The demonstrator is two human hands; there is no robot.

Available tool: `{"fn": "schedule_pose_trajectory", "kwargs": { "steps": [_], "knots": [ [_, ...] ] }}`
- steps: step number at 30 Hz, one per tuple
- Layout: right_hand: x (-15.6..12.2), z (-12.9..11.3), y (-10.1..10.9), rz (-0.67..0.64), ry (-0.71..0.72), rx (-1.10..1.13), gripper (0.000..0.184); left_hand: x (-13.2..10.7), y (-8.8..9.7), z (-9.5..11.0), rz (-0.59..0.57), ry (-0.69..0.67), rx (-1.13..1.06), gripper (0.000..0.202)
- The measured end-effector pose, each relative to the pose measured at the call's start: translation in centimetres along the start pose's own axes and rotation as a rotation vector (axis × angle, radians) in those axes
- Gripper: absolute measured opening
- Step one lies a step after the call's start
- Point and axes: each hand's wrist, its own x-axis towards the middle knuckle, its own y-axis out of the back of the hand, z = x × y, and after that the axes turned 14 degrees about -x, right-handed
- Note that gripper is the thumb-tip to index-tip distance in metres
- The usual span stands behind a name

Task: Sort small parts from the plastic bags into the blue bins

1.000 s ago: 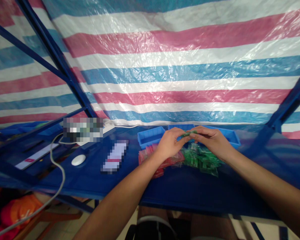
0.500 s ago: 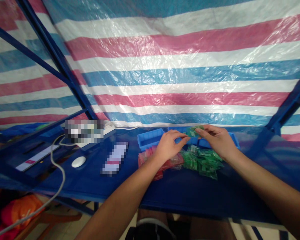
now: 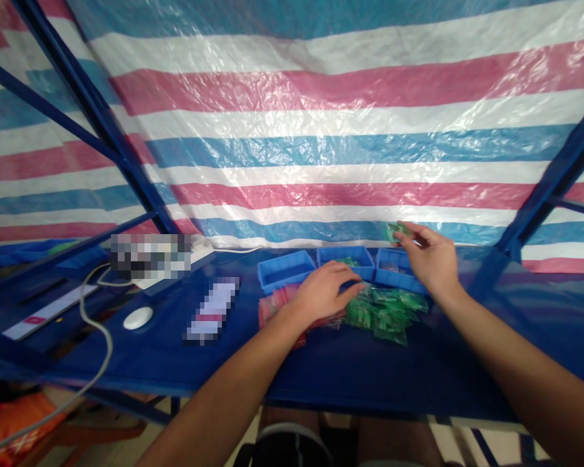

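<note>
Raised above the right-hand blue bin (image 3: 400, 279), my right hand (image 3: 434, 258) pinches a small green plastic packet (image 3: 396, 232) between thumb and fingers. My left hand (image 3: 325, 290) hovers over the border of two piles, its thumb and fingers apart and nothing visible in them. Beneath its fingertips lies a heap of green packets (image 3: 387, 314). Partly covered by the left hand and forearm is a heap of red packets (image 3: 275, 303). The middle blue bin (image 3: 363, 269) contains some green material, and the left blue bin (image 3: 285, 280) stands beside it.
Left of the piles lies a blurred-out phone-like object (image 3: 213, 310), with a white oval object (image 3: 138, 318) beyond it. A pale cable (image 3: 108, 337) runs over the blue table (image 3: 350, 386). Striped plastic sheeting (image 3: 345, 149) hangs behind, between blue frame posts (image 3: 549, 181).
My right hand has lifted the green packet up and away from the bins. My left hand has drawn back from it, lower toward the piles. The view has shifted slightly right.
</note>
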Motion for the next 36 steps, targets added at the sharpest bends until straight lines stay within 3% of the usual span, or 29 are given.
{"fn": "schedule_pose_trajectory", "kwargs": {
  "steps": [2, 4, 8, 19, 25, 32, 36],
  "knots": [
    [-0.4, -0.5, -0.3, -0.079, 0.219, -0.146, 0.032, -0.2, -0.1, 0.1, -0.035, 0.015, -0.021, 0.038],
    [-1.0, -0.9, -0.9, -0.243, 0.424, -0.261, 0.033, -0.3, -0.1, 0.2, -0.088, 0.03, -0.038, 0.042],
    [-1.8, -1.0, -2.1, -0.494, 0.572, -0.377, 0.035, -0.5, 0.0, 0.2, -0.193, 0.052, -0.03, 0.049],
    [-2.9, -2.4, -1.2, -0.504, 0.563, -0.364, 0.027, -0.3, 0.0, -0.4, -0.174, 0.089, -0.104, 0.026],
    [-3.7, -3.7, -1.1, -0.494, 0.532, -0.3, 0.026, -0.5, 0.1, -0.3, -0.183, 0.053, -0.131, 0.048],
    [-4.2, -3.8, -1.3, -0.502, 0.392, -0.233, 0.028, -0.2, -0.1, -0.4, -0.148, 0.071, -0.181, 0.035],
    [-4.1, -4.4, -1.3, -0.554, 0.156, 0.022, 0.033, 0.1, 0.0, 0.0, 0.035, 0.159, -0.285, 0.044]
  ]
}}
